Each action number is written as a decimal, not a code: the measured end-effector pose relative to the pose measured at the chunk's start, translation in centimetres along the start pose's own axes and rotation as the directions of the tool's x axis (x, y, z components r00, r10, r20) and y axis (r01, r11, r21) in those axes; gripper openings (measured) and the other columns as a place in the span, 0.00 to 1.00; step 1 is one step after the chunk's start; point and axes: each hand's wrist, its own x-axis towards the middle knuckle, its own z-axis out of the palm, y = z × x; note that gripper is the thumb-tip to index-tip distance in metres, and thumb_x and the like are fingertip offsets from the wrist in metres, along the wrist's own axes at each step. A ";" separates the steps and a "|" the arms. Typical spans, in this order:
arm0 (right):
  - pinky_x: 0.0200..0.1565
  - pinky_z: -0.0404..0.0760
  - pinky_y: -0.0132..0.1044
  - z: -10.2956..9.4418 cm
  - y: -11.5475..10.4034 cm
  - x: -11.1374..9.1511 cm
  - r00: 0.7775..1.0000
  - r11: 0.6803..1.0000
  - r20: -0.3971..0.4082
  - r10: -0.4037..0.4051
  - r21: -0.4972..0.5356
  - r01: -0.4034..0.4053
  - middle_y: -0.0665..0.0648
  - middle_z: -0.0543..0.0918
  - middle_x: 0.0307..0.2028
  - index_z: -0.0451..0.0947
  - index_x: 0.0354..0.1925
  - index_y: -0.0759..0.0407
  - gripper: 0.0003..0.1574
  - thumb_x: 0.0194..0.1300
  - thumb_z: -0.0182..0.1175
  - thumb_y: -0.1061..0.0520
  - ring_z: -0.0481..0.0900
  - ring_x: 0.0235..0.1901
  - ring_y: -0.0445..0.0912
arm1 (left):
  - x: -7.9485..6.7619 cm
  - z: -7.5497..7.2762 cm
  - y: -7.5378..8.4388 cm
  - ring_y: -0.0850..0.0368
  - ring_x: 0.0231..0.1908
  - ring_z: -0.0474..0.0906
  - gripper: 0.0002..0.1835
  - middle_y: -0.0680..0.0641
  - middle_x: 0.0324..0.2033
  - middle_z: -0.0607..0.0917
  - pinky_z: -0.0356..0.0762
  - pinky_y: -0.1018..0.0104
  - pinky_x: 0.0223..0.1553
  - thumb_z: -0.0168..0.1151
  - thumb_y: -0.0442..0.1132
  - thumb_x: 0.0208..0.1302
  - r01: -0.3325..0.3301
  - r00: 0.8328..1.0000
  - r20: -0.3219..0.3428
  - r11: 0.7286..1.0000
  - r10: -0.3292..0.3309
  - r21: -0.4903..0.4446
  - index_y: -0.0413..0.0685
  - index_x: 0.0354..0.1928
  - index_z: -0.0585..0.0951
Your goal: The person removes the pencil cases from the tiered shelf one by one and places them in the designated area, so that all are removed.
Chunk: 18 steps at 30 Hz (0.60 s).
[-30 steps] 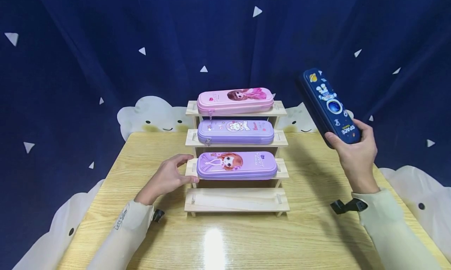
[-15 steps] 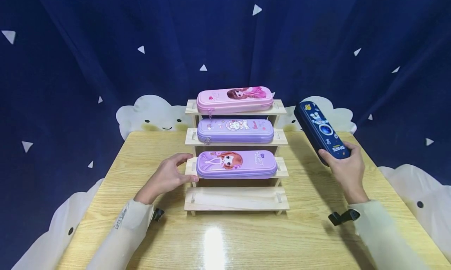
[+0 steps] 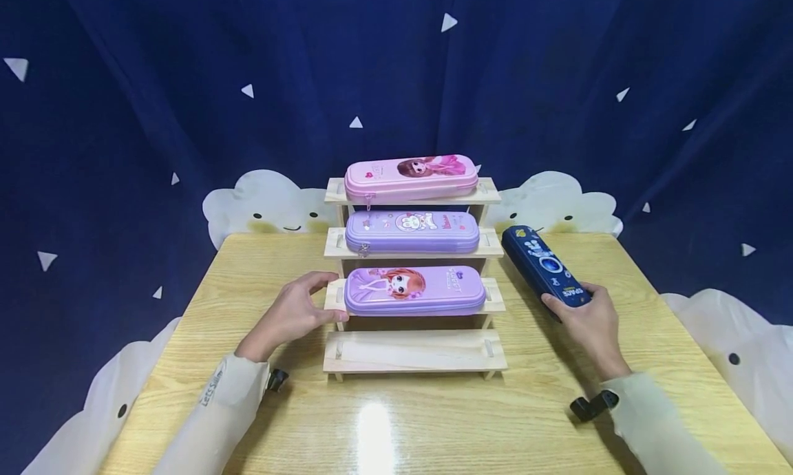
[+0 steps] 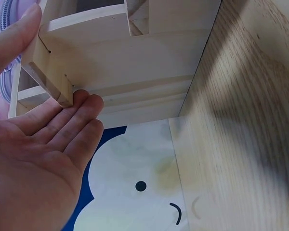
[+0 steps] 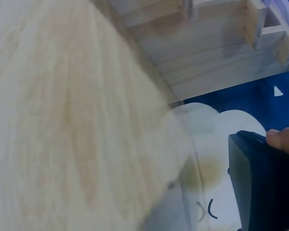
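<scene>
A wooden stepped rack (image 3: 416,351) stands in the middle of the table. My left hand (image 3: 292,316) holds the left end of its second tier from the bottom, thumb at the front edge and fingers behind; the left wrist view shows the fingertips against the board's end. On that tier lies a purple pencil case (image 3: 415,290) with a red-haired doll. Above it are a lilac pencil case (image 3: 411,232) and, on top, a pink pencil case (image 3: 411,177). Right of the rack, my right hand (image 3: 585,323) grips a navy space pencil case (image 3: 542,265) by its near end, tilted.
The bottom tier of the rack is bare wood. The wooden table (image 3: 272,420) spreads out on both sides and in front. Behind it hangs a dark blue curtain (image 3: 297,55) with white triangles and cloud faces.
My right hand has lowered the navy pencil case and brought it left, closer to the rack. The left hand and the cases on the rack stay where they were.
</scene>
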 end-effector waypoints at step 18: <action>0.53 0.79 0.62 2.4 1.3 0.0 0.984 0.976 0.157 -0.079 -0.190 0.109 0.81 0.67 0.58 0.53 0.70 0.81 0.70 0.56 0.72 0.32 0.72 0.53 0.67 | 0.0 0.2 -0.2 0.35 0.68 0.73 0.47 0.43 0.67 0.78 0.71 0.40 0.70 0.82 0.57 0.45 0.002 1.000 -0.005 1.000 -0.002 0.001 0.48 0.67 0.75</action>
